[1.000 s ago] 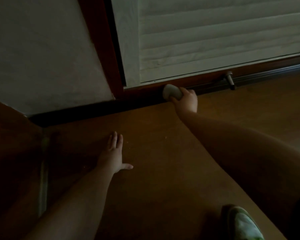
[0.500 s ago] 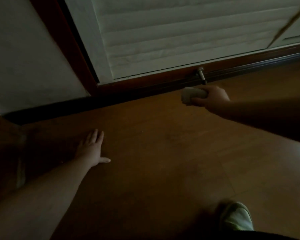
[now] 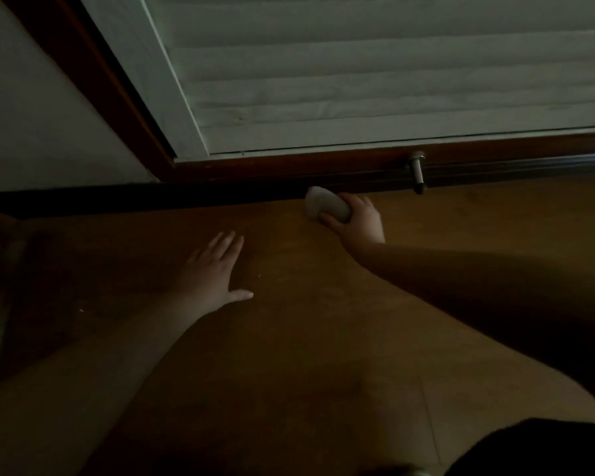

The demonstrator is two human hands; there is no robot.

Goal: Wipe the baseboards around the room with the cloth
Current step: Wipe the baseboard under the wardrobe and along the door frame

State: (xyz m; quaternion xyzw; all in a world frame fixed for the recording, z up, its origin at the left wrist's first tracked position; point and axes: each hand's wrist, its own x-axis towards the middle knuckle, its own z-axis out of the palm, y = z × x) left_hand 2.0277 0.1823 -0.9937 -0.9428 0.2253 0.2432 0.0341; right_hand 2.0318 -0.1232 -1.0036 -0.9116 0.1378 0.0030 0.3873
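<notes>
The right hand (image 3: 356, 219) holds the white cloth (image 3: 327, 208) bunched in its curled fingers, down low against the dark baseboard (image 3: 220, 197) where it meets the wood floor (image 3: 323, 338); the left hand (image 3: 210, 273) lies flat on the floor with fingers spread, holding nothing; the metal door stop (image 3: 417, 171) sticks out just beside the cloth, so the hand could bump it; the room is dim, so dusty bits could get missed.
</notes>
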